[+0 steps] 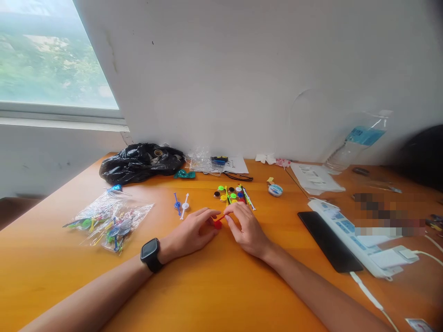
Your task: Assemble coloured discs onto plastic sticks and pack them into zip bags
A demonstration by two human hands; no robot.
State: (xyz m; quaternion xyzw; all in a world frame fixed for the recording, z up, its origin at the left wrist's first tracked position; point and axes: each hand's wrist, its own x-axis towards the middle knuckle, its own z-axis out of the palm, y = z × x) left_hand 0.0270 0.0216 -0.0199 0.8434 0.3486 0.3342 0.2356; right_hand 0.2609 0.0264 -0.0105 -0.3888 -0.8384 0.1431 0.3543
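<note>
My left hand (197, 229) has its fingers closed on a small red plastic disc (218, 224) low over the wooden table. Opposite it, my right hand (244, 226) pinches a thin red plastic stick (222, 217) that meets the disc; whether the two are joined I cannot tell. Left of my hands lie a blue stick-and-disc piece (177, 205) and a white stick-and-disc piece (185, 206). Just beyond my fingers is a pile of loose coloured discs and sticks (232, 194), partly hidden by my right hand.
Clear plastic bags of similar pieces (117, 226) lie at left. A black plastic bag (141, 162), glasses (238, 176) and a round white container (275, 190) stand farther back. At right are a phone (328, 242), a power strip (349, 235) and a tilted bottle (360, 140).
</note>
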